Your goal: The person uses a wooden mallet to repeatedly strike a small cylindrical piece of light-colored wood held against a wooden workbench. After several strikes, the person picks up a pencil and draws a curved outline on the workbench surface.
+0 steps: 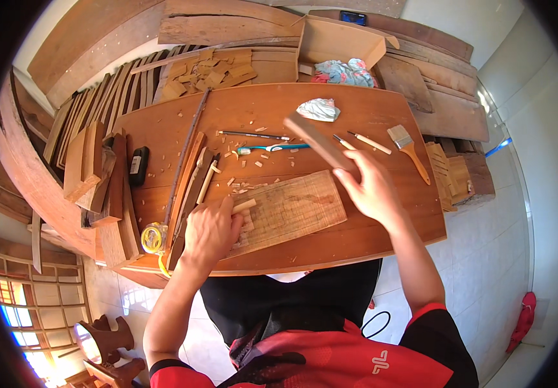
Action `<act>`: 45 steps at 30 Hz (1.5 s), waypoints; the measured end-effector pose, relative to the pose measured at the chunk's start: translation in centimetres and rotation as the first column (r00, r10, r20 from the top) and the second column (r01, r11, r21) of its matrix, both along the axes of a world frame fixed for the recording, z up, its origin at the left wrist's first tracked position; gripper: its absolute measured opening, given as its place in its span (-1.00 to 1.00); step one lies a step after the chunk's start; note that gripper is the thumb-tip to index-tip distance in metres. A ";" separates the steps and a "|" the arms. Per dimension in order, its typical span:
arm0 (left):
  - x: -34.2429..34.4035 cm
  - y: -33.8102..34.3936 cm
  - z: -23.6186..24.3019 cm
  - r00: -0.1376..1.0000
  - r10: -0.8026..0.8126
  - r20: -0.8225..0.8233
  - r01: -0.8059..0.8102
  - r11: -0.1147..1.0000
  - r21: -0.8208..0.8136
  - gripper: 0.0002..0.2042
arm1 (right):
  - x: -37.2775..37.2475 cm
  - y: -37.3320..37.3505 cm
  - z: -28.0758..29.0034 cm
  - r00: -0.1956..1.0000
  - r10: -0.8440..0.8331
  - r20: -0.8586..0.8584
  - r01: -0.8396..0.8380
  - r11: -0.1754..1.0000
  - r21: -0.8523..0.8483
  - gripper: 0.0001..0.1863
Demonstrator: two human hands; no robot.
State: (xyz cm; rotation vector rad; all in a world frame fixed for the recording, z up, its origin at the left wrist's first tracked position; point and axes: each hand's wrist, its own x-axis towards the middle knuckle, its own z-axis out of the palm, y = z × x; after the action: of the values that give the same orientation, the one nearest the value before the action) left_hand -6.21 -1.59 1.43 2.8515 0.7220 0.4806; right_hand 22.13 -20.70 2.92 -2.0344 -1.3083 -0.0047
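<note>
The left hand (211, 229) rests on the near-left end of a flat wooden board (292, 210) lying on the brown wooden surface (369, 239). Its fingers are curled tightly around a chisel handle (243, 206), whose pale butt sticks out toward the board's middle; the blade is hidden under the hand. The right hand (369, 187) hovers over the board's far-right corner, fingers wrapped around the lower end of a dark wooden block (317, 142) that slants up and away to the left of the hand.

Pale wood chips (243, 187) lie scattered along the board's far-left edge. Just beyond the board lies a toothbrush with a blue handle (272, 149), and farther back a crumpled rag (319, 109). Right of the board, past the raised hand, a paintbrush (408, 150) lies at an angle. Left of the board lean several thin wood strips (191, 174), and a yellow tape measure (153, 237) sits at the surface's near-left edge.
</note>
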 end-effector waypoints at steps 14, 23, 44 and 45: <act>-2.6 6.4 4.7 0.983 -0.063 0.171 0.130 0.898 -0.421 -0.71 | 1.6 -6.6 -3.3 0.974 -0.127 0.186 0.147 0.985 -0.095 -0.65; -7.1 5.2 5.3 0.985 -0.046 0.164 0.114 0.893 -0.435 -0.68 | 1.7 -6.6 -4.9 0.971 -0.131 0.199 0.156 0.981 -0.117 -0.66; 0.2 -0.7 7.2 0.943 -0.212 0.258 0.325 0.762 -0.560 -0.51 | -7.0 1.7 1.4 0.842 0.434 -0.322 -0.354 0.893 0.279 -0.44; 1.2 -1.5 7.2 0.946 -0.243 0.215 0.323 0.768 -0.553 -0.50 | -7.9 2.3 1.2 0.808 0.465 -0.363 -0.353 0.874 0.333 -0.41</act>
State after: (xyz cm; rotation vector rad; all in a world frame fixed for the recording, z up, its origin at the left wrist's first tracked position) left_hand -4.99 -3.10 8.64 2.2591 0.3190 0.3207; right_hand 14.25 -18.36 4.13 -1.3944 -1.3502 0.4403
